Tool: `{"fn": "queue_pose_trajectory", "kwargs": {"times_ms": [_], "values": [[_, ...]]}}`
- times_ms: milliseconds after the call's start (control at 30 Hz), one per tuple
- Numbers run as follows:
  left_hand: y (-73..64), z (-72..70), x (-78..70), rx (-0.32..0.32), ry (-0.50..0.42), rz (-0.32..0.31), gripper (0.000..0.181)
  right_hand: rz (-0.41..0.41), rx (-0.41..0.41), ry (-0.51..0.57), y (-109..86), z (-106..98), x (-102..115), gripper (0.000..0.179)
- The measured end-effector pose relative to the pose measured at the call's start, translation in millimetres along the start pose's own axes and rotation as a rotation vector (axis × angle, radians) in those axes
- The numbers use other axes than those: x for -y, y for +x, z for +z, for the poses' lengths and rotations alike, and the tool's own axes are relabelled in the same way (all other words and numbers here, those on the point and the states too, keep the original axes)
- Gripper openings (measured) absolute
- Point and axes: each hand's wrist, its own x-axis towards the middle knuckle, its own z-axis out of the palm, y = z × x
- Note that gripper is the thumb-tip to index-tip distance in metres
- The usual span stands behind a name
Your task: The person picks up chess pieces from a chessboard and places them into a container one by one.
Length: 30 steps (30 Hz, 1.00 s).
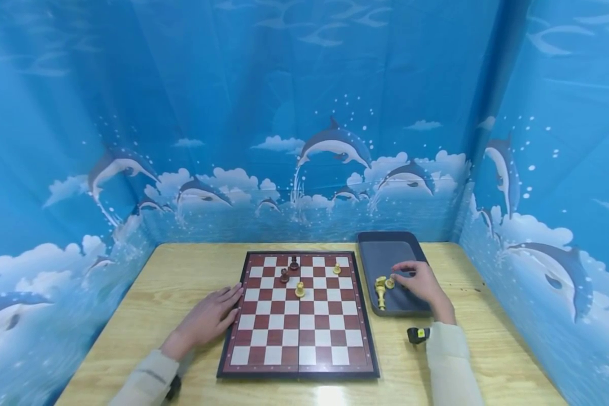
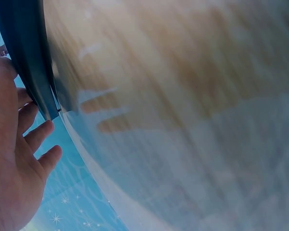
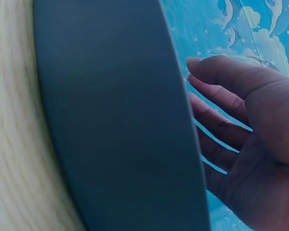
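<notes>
Blue dolphin-printed curtain (image 1: 264, 84) behind a wood-grained surface (image 1: 195, 268). At left, the left hand (image 1: 208, 317), grip wide, lies along the chessboard (image 1: 292, 322); the left wrist view shows its fingers partly hidden by the board's edge. Two dark pieces (image 1: 285, 276) and two gold pieces (image 1: 300, 290) stand on the squares. Rightward, inside the tray (image 1: 391, 256), a long gold piece (image 1: 381, 296) lies with its axis running near to far, its far end hard to make out. Beside it is a small gold piece (image 1: 389, 283), axis unclear. Right hand (image 1: 423, 283): thumb and forefinger narrowly parted; whether they touch the small piece cannot be told.
</notes>
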Motion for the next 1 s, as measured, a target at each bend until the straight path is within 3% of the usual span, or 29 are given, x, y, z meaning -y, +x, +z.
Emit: {"fn": "queue_pose_trajectory", "kwargs": {"times_ms": [500, 1000], "values": [[0.2, 2.1, 2.4, -0.008, 0.009, 0.019, 0.058, -0.004, -0.002, 0.001, 0.2, -1.9, 7.5, 0.023], [-0.2, 1.0, 1.7, 0.003, 0.005, 0.006, 0.058, -0.042, 0.042, 0.026, -3.3, -3.0, 32.8, 0.036]]}}
